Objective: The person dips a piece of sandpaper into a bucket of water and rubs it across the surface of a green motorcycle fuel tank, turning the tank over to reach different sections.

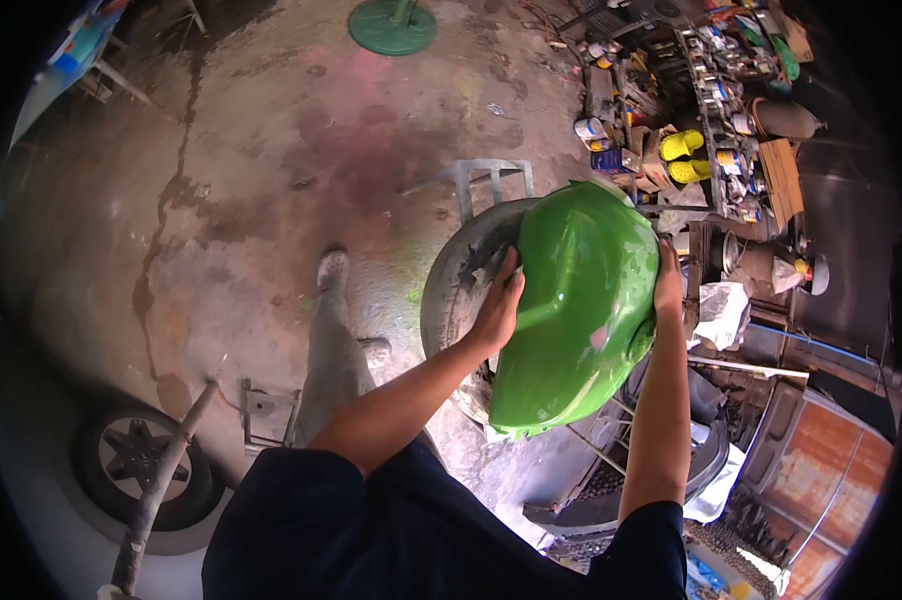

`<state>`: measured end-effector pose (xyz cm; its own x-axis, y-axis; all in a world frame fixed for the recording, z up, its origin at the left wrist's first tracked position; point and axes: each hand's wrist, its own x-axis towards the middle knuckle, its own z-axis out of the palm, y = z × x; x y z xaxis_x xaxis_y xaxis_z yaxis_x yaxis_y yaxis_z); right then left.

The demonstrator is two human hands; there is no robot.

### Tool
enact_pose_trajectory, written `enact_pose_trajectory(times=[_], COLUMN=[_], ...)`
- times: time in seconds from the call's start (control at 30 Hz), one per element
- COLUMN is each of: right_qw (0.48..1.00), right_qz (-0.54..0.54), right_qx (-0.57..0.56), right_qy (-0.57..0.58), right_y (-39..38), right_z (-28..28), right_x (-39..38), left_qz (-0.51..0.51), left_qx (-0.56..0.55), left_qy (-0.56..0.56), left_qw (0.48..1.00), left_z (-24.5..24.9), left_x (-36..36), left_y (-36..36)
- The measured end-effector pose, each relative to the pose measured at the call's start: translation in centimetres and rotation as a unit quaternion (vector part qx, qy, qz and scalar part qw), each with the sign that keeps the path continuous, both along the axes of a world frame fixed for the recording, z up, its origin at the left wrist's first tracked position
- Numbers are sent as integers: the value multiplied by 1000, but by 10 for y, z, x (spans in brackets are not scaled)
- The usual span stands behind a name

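Observation:
A large, glossy green shell, shaped like a motorcycle fuel tank, is held between my two hands. Its paint is patchy, with small pale spots on the upper right. My left hand presses against its left edge, fingers pointing up along it. On the opposite side, my right hand grips the right edge, fingers together. Behind and below the shell is a worn tire, partly hidden by it, and a grey metal frame sticks out beyond the tire.
Shelves with paint cans and yellow clogs line the right side. A wheel lies at lower left beside a wooden pole. A green round base stands at the far end of the stained concrete floor.

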<state>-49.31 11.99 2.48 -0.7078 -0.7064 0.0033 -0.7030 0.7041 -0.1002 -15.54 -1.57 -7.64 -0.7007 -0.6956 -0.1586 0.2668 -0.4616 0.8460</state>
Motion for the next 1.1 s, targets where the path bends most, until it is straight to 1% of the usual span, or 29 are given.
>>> enact_pose_trajectory(times=[0.03,0.07,0.13,0.17,0.27,0.3,0.33,0.4,0.43,0.5,0.53,0.57,0.6,0.67,0.7,0.73,0.77,0.8,0.83,0.9,0.93,0.97,1.07,1.1], right_qw=[1000,1000,999,999,999,1000,1000,999,999,989,976,959,946,929,923,916,957,984,997,998,999,999,999,999], right_qz=[4,9,1,-2,0,1,6,-3,-15,-67,-107,-144,-166,-181,-181,-182,-115,-50,16,19,19,21,34,33], right_qx=[8,15,5,0,6,8,11,4,-10,-67,-111,-150,-176,-200,-204,-213,-164,-111,-54,-39,-30,-20,-12,-22], right_qy=[-9,-17,-33,-39,-32,-29,-22,-37,-52,-111,-154,-190,-216,-254,-271,-288,-210,-128,-46,-40,-38,-34,-17,-19], right_y=[-4,-8,-9,-10,-8,-10,-10,-13,-14,-20,-26,-33,-38,-42,-41,-39,-32,-13,0,-4,-4,-7,-9,-7], right_z=[10,19,20,20,26,29,30,31,31,33,36,39,44,47,47,45,38,24,16,19,24,29,31,28], right_x=[5,11,10,8,9,8,9,14,17,26,36,44,50,54,53,48,35,14,3,2,5,7,13,9], left_qz=[4,1,-2,-13,-26,-7,9,2,-6,-1,1,20,-22,-107,-113,-71,-30,9,-2,-1,-2,-15,-81,-62], left_qx=[27,23,14,19,-23,-9,-10,2,9,34,46,91,130,207,253,246,237,230,278,282,285,271,314,292], left_qy=[48,45,42,10,34,9,24,-2,17,8,7,68,97,150,170,156,142,127,118,58,26,24,75,59], left_qw=[998,999,999,1000,999,1000,1000,1000,1000,999,999,993,987,961,946,954,961,965,953,958,958,962,943,953], left_z=[-4,-8,-12,-4,-5,-6,-10,-10,-13,-15,-13,-39,-42,-34,-27,-26,-22,-20,0,15,14,7,-1,0], left_x=[0,-8,-31,-39,-50,-44,-35,-8,-4,-18,-34,-68,-76,-80,-71,-63,-53,-40,-18,-17,-19,-31,-55,-51], left_y=[1,-4,-36,-54,-70,-55,-38,-3,1,-15,-30,-38,-54,-75,-73,-64,-50,-33,-27,-37,-38,-48,-72,-64])
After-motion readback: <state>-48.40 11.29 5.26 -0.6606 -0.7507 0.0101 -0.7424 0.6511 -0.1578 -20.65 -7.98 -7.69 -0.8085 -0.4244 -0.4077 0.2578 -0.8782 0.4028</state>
